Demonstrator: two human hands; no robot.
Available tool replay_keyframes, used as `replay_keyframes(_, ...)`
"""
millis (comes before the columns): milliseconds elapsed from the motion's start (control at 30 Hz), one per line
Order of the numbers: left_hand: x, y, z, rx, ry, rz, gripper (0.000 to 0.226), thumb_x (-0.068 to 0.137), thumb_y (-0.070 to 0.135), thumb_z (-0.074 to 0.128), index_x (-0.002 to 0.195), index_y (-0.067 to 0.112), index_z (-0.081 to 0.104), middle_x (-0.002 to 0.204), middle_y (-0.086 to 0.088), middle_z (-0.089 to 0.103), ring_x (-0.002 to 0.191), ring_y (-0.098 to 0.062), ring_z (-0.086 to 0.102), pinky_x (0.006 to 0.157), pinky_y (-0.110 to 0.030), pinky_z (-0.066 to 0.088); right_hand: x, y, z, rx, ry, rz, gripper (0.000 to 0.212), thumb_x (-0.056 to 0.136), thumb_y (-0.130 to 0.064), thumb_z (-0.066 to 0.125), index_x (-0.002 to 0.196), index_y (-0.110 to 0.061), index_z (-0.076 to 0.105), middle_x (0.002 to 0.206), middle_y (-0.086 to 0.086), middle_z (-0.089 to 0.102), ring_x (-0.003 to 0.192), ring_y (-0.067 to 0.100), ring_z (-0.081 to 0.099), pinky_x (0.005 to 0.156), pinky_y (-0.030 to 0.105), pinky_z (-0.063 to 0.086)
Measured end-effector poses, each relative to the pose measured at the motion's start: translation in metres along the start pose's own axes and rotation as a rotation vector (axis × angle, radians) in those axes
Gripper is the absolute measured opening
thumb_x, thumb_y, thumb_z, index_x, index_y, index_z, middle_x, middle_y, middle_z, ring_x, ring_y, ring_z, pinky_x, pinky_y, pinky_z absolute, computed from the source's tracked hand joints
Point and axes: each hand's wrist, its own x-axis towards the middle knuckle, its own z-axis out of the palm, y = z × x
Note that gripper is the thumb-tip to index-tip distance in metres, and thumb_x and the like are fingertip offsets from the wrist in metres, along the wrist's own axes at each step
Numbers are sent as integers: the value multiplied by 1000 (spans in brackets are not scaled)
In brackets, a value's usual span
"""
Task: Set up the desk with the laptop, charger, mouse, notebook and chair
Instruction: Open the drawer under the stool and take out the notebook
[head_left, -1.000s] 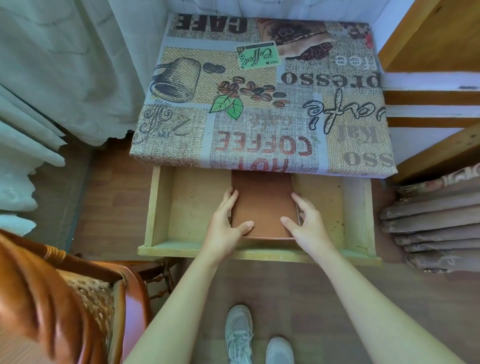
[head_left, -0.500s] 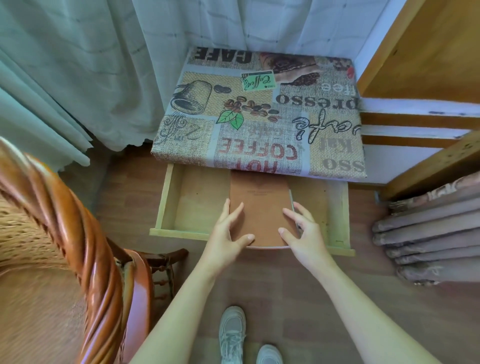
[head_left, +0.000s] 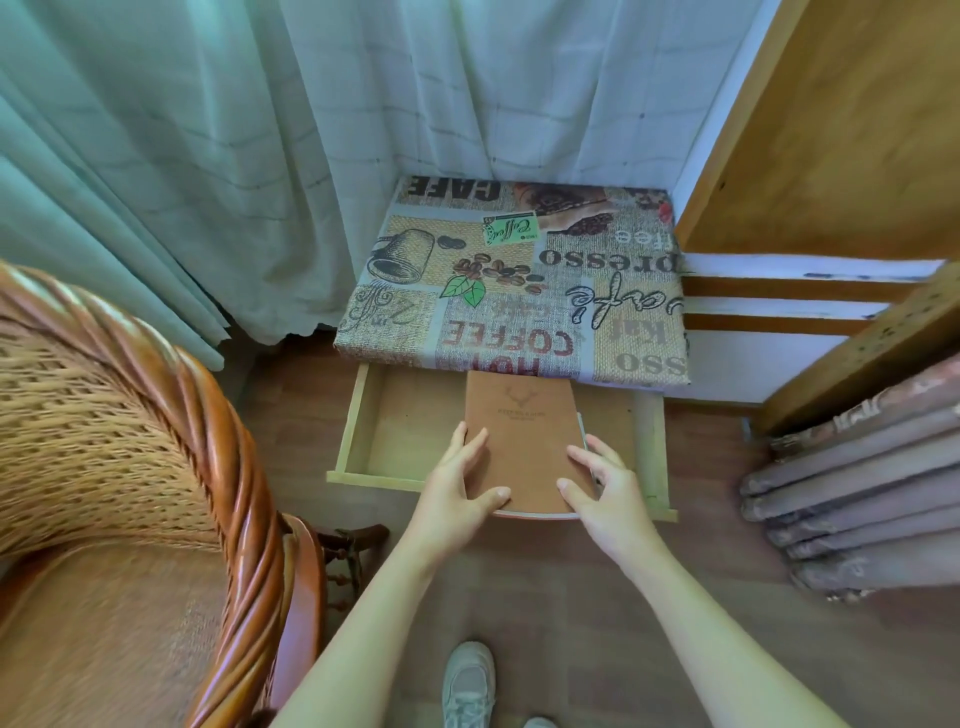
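I see the brown notebook (head_left: 527, 441) lying in the open drawer (head_left: 358, 415) under the bench (head_left: 514, 280) with its coffee-print cloth, its near end over the drawer's front edge. My left hand (head_left: 457, 493) and right hand (head_left: 605, 488) each hold a near corner, thumbs on the cover. The wicker chair (head_left: 130, 441) stands at left.

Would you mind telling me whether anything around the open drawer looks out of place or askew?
Mostly tidy. The brown notebook sticks out past the front edge of the open drawer, held between the left hand and right hand. The tablecloth reads upside down from this side. Nothing looks spilled or damaged.
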Motion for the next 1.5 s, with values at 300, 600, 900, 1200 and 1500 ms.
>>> replay_keyframes(300, -7, 18, -17, 22, 86, 104, 71, 81, 8, 74, 144, 12, 42, 160, 1, 12, 138, 2, 23, 105, -7, 25, 1, -31, -7, 74, 4, -73, 45, 85, -1, 64, 129, -6, 56, 149, -2, 32, 131, 10, 42, 104, 19, 32)
replay_keyframes(600, 85, 44, -35, 108, 118, 222, 68, 78, 15, 79, 139, 10, 49, 159, 0, 20, 134, 3, 25, 103, -4, 23, 85, -63, -17, 39, 45, -114, 46, 86, -3, 64, 130, -9, 55, 150, 0, 30, 134, 13, 37, 111, 26, 30)
replay_keyframes(900, 188, 33, -49, 61, 32, 158, 77, 77, 18, 80, 143, 10, 43, 160, 0, 17, 143, -11, 26, 114, -32, 30, 176, -74, -2, -68, 91, -75, 46, 87, -4, 63, 131, -11, 54, 152, 2, 28, 137, 17, 33, 115, 33, 27)
replay_keyframes(1200, 247, 7, -53, 251, 50, 256, 83, 74, 36, 80, 144, 20, 41, 157, -1, 28, 140, -17, 33, 114, -39, 29, 212, -67, 17, -226, 199, -63, 48, 89, -12, 60, 136, -16, 48, 150, 4, 28, 137, 17, 31, 108, 20, 21)
replay_keyframes(1500, 246, -9, -41, 698, 142, 300, 77, 83, 71, 45, 149, 37, 24, 160, 8, 15, 138, -21, 21, 110, -40, 21, 213, -55, 26, -676, 245, -90, 52, 97, -40, 42, 145, -23, 33, 155, 7, 24, 140, 26, 17, 113, 44, 19)
